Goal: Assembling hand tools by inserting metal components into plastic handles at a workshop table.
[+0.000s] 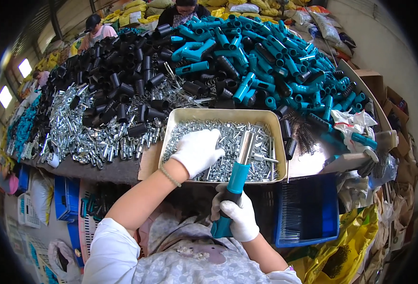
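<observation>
My left hand (198, 150), in a white glove, reaches over a cream tray (171, 124) full of small silver bolts, nuts and pins (261, 165). Its fingers are curled down at the hardware, and whatever they pinch is hidden. Below the tray's front edge, my right hand (240, 217), also gloved, wraps round the black grip section of a teal pistol-handled tool body (238, 179). A shiny metal tube (247, 147) sticks up from its top, tilted slightly right and standing in front of the tray's contents.
Behind the tray rise heaps of black sleeves (119, 87), teal housings (266, 61) and silver metal fittings (69, 125). Dark springs (306, 137) lie at right. A blue bin (308, 208) sits below the table edge, beside a yellow sack (344, 251). Other people work across the table.
</observation>
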{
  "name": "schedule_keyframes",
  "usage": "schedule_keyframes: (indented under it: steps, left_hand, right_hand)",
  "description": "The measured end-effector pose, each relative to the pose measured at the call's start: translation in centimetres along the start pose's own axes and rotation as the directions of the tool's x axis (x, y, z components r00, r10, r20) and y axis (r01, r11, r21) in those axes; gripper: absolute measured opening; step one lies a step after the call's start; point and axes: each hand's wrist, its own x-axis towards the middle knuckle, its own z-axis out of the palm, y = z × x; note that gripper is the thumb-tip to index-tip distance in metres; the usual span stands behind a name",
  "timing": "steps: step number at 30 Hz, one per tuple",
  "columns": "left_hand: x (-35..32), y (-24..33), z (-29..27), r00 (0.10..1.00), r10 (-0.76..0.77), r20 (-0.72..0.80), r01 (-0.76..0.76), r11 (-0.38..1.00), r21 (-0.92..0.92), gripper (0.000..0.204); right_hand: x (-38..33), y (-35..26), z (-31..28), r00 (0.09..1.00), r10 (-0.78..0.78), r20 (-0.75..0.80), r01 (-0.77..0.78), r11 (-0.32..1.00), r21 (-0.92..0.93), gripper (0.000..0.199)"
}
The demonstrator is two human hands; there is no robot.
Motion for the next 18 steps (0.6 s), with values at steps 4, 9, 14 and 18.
schedule_keyframes:
  steps: [4, 9, 14, 18]
  left_hand:
    - [1.1, -1.1, 0.5, 1.000, -0.007, -0.002, 0.007, 0.969, -0.246, 0.041]
    - [1.2, -2.4, 1.3, 0.998, 0.037, -0.060, -0.053, 0.955, -0.293, 0.029]
    - [1.2, -3.8, 1.1, 0.991, 0.130, -0.040, -0.136, 0.934, -0.331, 0.025]
    - [0.7, -3.7, 1.9, 0.985, 0.105, -0.133, -0.141, 0.946, -0.293, 0.030]
  right_hand:
    - [-0.4, 0.2, -0.3, 0.999, -0.051, 0.009, 0.052, 0.995, -0.083, 0.068]
    - [-0.6, 0.7, -0.6, 0.997, -0.055, 0.052, 0.054, 0.998, 0.025, 0.066]
    - [-0.8, 0.6, -0.2, 0.998, 0.000, 0.066, -0.006, 0.996, 0.092, 0.062]
    - [-1.1, 1.0, 0.7, 0.993, 0.076, 0.089, -0.094, 0.971, 0.218, 0.058]
